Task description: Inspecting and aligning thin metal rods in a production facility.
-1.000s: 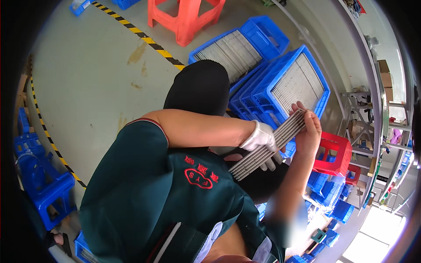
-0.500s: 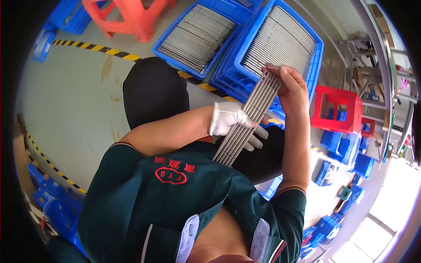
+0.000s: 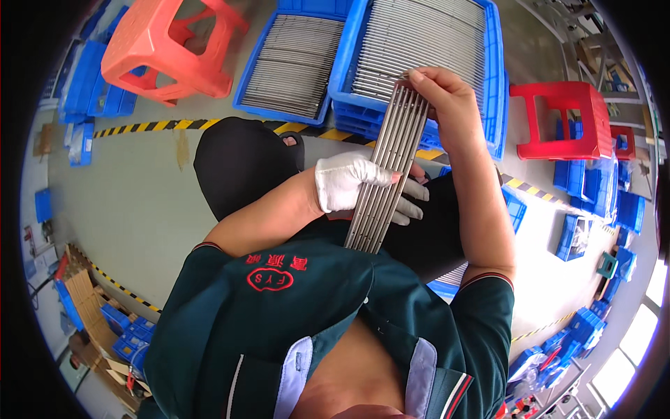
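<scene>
A flat row of several thin grey metal rods (image 3: 401,133) slants across my lap, the near ends close to my shirt. My left hand (image 3: 342,183), in a white glove with some bare fingertips, is closed round the row's middle, thumb on top and fingers beneath. At the far end, my bare right hand (image 3: 452,105) is closed on the rod tips, with the thumb over them; part of its grip is hidden. Just beyond is a blue crate (image 3: 342,70) filled with similar rods (image 3: 426,42) in neat rows.
Left of that crate is a lower blue crate (image 3: 246,98) of rods. An orange-red stool (image 3: 167,56) stands at far left, a red stool (image 3: 565,122) at right. Yellow-black tape (image 3: 164,126) crosses the floor. Blue bins (image 3: 586,185) line the right side.
The view has shifted, so crates and stools sit differently in the picture. The rods stand slightly steeper, and both hands keep their hold.
</scene>
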Available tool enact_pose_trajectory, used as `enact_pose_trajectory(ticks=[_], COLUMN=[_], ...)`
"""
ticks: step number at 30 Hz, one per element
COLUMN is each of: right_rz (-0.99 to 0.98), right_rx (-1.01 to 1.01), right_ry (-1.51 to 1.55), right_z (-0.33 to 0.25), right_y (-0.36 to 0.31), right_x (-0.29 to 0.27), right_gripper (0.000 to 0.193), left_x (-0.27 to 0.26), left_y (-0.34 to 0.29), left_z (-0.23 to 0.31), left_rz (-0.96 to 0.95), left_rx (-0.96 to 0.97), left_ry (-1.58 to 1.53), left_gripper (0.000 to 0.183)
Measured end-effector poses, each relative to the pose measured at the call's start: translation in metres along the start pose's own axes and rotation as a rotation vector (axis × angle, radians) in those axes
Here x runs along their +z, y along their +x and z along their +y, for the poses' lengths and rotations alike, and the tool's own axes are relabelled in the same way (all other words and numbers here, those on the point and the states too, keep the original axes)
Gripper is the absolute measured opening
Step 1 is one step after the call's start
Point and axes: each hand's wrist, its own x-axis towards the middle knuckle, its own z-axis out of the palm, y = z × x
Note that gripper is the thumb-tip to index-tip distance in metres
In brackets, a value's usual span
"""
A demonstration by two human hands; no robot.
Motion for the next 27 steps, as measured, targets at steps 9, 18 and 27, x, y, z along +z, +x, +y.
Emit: enact_pose_trajectory(ticks=[9,18,27], right_rz=[-0.042,0.034,0.099], right_rx=[-0.005,-0.100,-0.127], right_ry=[0.103,0.005,-0.111], right_z=[-0.007,-0.013,-0.006], right_y=[0.010,0.016,0.014], right_x=[-0.002,-0.018,-0.021], right_gripper=[0.019,0.018,0.017], left_x=[0.015,0.024,0.014], left_y=[0.011,0.021,0.030], left_z=[0.023,0.053,0.048], left_rz=[0.041,-0.007,-0.005], left_rx=[-0.097,-0.242,-0.250], left_ry=[0.109,0.098,0.135], left_gripper=[0.054,0.047,0.051])
